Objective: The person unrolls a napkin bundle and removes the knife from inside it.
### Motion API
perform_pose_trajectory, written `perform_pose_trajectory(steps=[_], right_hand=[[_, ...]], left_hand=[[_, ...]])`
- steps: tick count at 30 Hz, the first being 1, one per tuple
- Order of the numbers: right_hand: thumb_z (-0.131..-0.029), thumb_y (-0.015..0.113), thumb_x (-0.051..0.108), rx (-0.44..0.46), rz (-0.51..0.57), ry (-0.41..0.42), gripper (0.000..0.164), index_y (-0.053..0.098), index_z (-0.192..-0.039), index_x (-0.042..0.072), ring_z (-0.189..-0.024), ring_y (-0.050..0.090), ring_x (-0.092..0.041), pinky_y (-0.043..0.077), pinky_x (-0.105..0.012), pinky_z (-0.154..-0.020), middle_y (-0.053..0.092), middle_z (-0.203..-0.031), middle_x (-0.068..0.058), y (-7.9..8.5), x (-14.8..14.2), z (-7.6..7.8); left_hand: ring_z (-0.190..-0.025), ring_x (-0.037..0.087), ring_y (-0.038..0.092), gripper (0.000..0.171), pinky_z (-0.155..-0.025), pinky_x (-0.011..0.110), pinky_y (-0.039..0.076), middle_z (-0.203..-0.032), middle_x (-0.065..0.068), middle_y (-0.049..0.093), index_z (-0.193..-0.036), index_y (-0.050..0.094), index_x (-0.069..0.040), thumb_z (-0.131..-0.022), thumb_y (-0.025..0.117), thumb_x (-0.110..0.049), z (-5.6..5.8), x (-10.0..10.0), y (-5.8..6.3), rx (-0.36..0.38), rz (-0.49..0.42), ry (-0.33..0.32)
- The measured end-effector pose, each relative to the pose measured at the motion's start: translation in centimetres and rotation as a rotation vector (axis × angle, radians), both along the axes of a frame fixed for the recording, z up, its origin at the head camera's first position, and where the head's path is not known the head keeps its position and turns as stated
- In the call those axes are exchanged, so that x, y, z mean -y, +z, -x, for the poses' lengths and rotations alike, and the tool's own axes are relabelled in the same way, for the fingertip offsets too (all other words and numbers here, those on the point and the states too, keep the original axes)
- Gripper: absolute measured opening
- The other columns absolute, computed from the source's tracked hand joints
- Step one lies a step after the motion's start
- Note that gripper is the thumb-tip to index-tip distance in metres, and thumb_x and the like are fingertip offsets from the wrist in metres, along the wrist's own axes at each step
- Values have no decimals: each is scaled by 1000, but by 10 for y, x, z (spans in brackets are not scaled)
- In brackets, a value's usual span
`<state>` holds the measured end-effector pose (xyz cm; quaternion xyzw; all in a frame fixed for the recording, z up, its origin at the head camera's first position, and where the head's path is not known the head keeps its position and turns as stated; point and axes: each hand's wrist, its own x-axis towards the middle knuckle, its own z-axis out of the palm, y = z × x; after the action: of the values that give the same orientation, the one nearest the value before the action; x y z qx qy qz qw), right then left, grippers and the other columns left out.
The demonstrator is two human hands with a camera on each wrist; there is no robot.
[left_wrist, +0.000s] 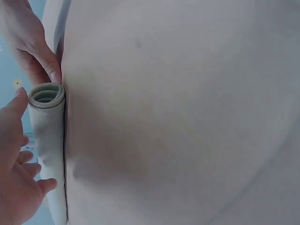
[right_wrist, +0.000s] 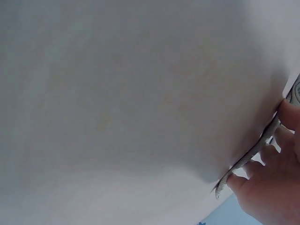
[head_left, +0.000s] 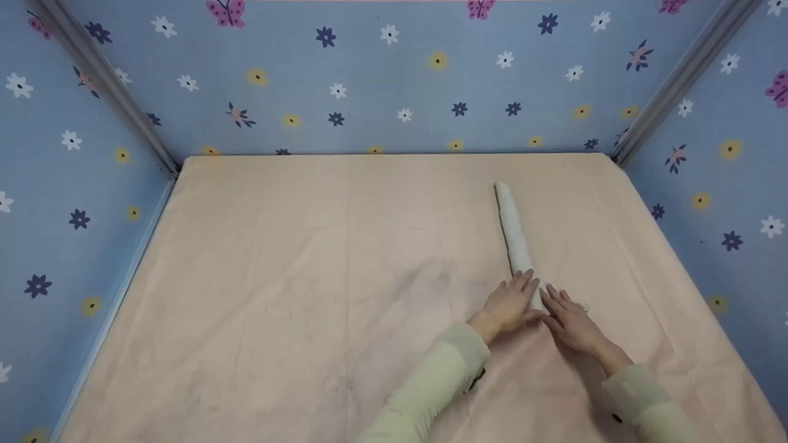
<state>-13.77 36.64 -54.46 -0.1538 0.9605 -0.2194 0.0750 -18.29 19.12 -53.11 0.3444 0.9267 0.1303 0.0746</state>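
Both hands, left (head_left: 510, 307) and right (head_left: 574, 324), fingers extended, against near end of pale roll (head_left: 514, 231), roll running toward 11–12 o'clock, about 2 o'clock of table (head_left: 277, 264) centre, floral wall (head_left: 369, 74) at 12.

The desk (head_left: 154, 344) is enclosed by a back wall (head_left: 369, 67), a left wall (head_left: 37, 166) and a right wall (head_left: 745, 191), all coloured light blue and patterned with white, yellow and dark-blue flowers (head_left: 438, 60). Pink butterflies (head_left: 226, 12) are printed along the top of the back wall. Both rear corners are marked by grey posts (head_left: 689, 80). The desk is covered by a peach cloth (head_left: 265, 246), creased by fold lines and greyed in patches. The left edge is bordered by a pale-blue strip (head_left: 117, 301). Soft, diffuse light is cast over the cloth, which is rendered greyer in the wrist views.
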Motion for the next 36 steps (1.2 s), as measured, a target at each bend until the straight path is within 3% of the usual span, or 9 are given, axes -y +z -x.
perform_pose_trajectory(steps=[7, 19, 36], right_hand=[[-93, 46, 20, -16, -1, -4, 52, 28, -136, -3, -125, 14, -49, 16, -66, -93, 20, -140, -25, -1, 0, 0], [-93, 46, 21, -33, -14, 4, 52, 30, -134, -6, -124, 16, -50, 18, -64, -93, 21, -140, -25, -3, -1, 0], [-92, 48, 17, -35, -3, 0, 52, 28, -137, -1, -124, 16, -50, 15, -67, -92, 21, -140, -25, -1, 1, 0]], left_hand=[[-133, 20, 14, 64, -100, 38, 30, -147, 0, 15, -141, 25, -21, -87, 38, -54, 0, -7, -5, 33, -51, 41], [-133, 24, 10, 62, -99, 42, 30, -147, -6, 11, -140, 24, -33, -85, 37, -58, -2, -11, -4, 88, -22, 73], [-133, 20, 11, 65, -101, 40, 28, -148, -5, 9, -140, 27, -29, -83, 32, -62, -1, -1, -4, 70, -10, 43]])
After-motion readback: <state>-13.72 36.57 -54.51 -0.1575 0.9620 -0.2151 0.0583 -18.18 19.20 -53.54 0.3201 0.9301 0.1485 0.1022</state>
